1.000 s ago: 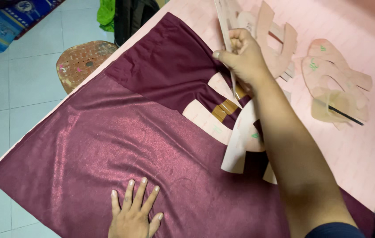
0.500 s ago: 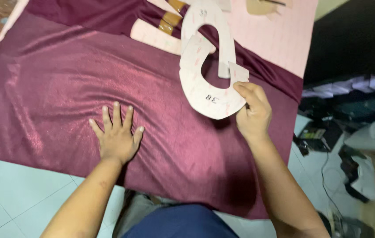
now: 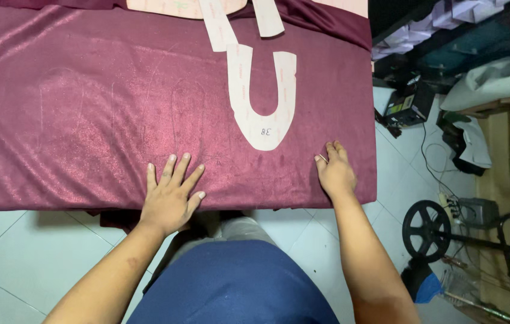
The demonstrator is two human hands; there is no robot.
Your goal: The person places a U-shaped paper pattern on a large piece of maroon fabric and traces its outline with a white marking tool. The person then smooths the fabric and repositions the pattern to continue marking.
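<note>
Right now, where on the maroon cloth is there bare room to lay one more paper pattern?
The wide bare stretch of maroon cloth lies left of the U-shaped pattern, above the left hand. A narrower strip runs above the right hand. The top edge is crowded with paper pieces.

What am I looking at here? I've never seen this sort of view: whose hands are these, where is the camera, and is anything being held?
The camera sits on a person's head and looks down, so both arms are that person's own. The left hand lies flat, fingers spread, on a maroon fabric spread over the work surface. The right hand rests on the same cloth near its right edge. Neither hand holds anything. Between and above them a pale U-shaped paper pattern piece lies on the fabric, with more pattern pieces at the top edge. The tiled floor shows below.
</note>
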